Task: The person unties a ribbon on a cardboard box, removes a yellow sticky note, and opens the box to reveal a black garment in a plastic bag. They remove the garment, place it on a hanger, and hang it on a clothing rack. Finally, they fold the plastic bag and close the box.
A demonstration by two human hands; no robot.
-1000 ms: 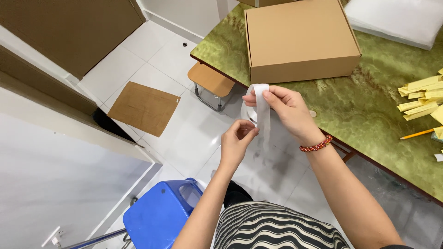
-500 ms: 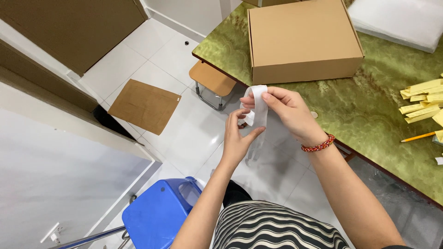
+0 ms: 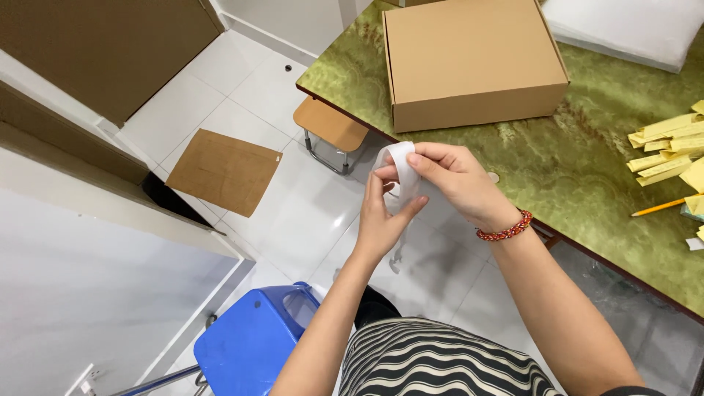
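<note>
A thin white strip (image 3: 400, 172), soft and looped, sat pinched between the left hand (image 3: 381, 224) and the right hand (image 3: 458, 183), fingers of both grasping it. At one o'clock stood a closed brown cardboard box (image 3: 473, 62) on the glossy green marbled table (image 3: 587, 191); yellow paper slips (image 3: 667, 143) lay at three o'clock.

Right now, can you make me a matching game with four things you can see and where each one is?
Things:
1. cardboard box
2. flat cardboard sheet
3. white strip
4. blue stool

Places:
A. held between both hands
B. lying on the white floor tiles
C. on the green table
D. on the floor beside the person's left arm

Pairs: 1-C, 2-B, 3-A, 4-D. The left hand and right hand pinch the strip together.
</note>
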